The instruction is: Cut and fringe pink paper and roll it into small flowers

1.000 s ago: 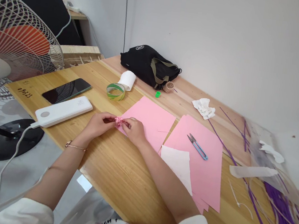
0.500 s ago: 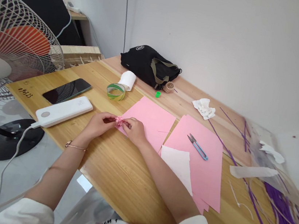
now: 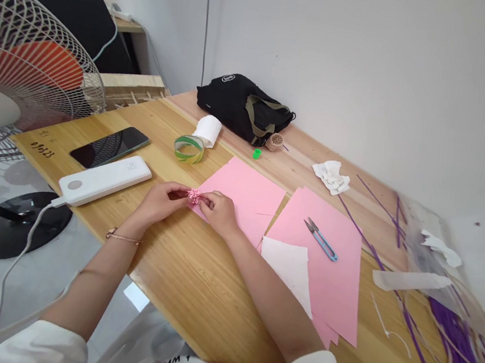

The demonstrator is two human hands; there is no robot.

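A small pink paper flower (image 3: 194, 196) with thin curled petals is pinched between my two hands, near the lower left corner of a pink paper sheet (image 3: 241, 187). My left hand (image 3: 163, 201) grips it from the left with thumb and fingers. From the right, my right hand (image 3: 219, 210) holds its other side in a closed pinch. The fingertips hide parts of the flower's edges. Farther right, blue-handled thread snips (image 3: 320, 239) lie on a stack of pink sheets (image 3: 340, 284), and a torn white sheet (image 3: 287, 265) overlaps that stack.
On the left are a phone (image 3: 109, 147), a white power bank (image 3: 106, 180) with a cable, and a fan (image 3: 26, 87). Behind sit a tape roll (image 3: 188, 149), a tissue roll (image 3: 208, 130), a green cap (image 3: 257, 154) and a black bag (image 3: 238, 106). Purple strips (image 3: 462, 347) spread at right.
Both hands stay in almost the same place on the paper flower. The flower looks slightly turned between the fingers; the view has shifted very slightly.
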